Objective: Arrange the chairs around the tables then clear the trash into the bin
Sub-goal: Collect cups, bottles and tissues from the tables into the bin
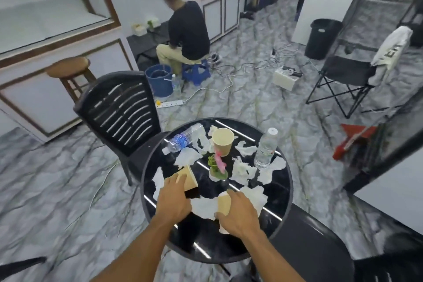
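The tipped paper cup [188, 178] is lying near the left edge of the round black desk [283, 192], among torn tissues [203, 207]. It could be rolling off if nudged. The left hand [173, 197] is reaching flat, fingers loosely curled on it. The right hand [238, 212] is gripping another paper cup [223, 201]. The black bin [322, 38] is standing far away.

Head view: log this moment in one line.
phase: clearing trash | left hand: on tipped paper cup | right hand: gripping paper cup | bin: across room
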`<control>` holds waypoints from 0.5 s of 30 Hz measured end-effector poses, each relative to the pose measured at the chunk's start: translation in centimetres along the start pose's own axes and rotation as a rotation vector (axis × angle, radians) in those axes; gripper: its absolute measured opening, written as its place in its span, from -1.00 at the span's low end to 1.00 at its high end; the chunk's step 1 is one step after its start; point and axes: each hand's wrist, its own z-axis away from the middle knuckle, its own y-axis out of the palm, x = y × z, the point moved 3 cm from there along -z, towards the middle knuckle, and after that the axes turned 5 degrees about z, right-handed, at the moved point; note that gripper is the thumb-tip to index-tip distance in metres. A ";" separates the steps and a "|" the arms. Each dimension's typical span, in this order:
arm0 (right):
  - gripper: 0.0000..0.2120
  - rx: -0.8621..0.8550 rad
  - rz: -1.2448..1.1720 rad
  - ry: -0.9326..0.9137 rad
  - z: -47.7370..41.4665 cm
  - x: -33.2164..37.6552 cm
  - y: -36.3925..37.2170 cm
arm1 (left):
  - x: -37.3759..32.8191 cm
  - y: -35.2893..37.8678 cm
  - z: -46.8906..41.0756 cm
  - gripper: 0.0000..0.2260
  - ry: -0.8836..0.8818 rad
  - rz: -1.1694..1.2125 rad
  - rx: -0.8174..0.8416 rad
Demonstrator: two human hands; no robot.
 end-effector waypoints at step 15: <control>-0.10 -0.042 0.097 0.309 -3.3 1.3 4.8 | 4.0 2.9 -6.3 -0.19 0.203 -0.062 0.075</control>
